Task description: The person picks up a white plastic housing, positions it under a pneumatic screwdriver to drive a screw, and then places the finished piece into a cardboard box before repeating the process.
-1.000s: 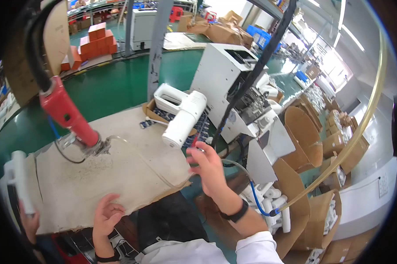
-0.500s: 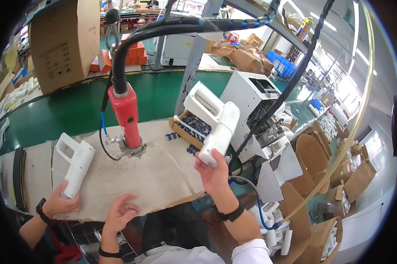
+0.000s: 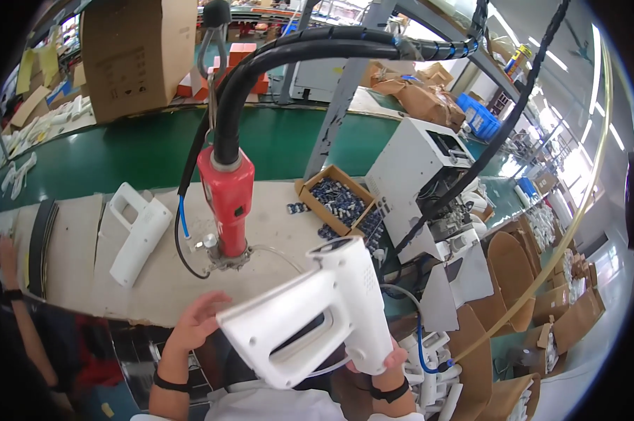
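My right hand grips the lower end of a white plastic housing with a loop handle, held close to me above the near edge of the bench. My left hand is open beside the handle, apart from it, fingers spread and nothing in them. A second white housing of like shape lies on the cardboard-covered bench top at the left. Between the two housings a red tool hangs from a black hose, its metal lower end at the cardboard.
A cardboard tray of small dark parts sits right of the red tool, with loose parts beside it. Further right stand a white machine and boxes of white parts. A co-worker's hand is at the far left.
My right hand has brought its housing down toward me and turned it, handle now to the left. The co-worker's hand has let go of the other housing and moved left.
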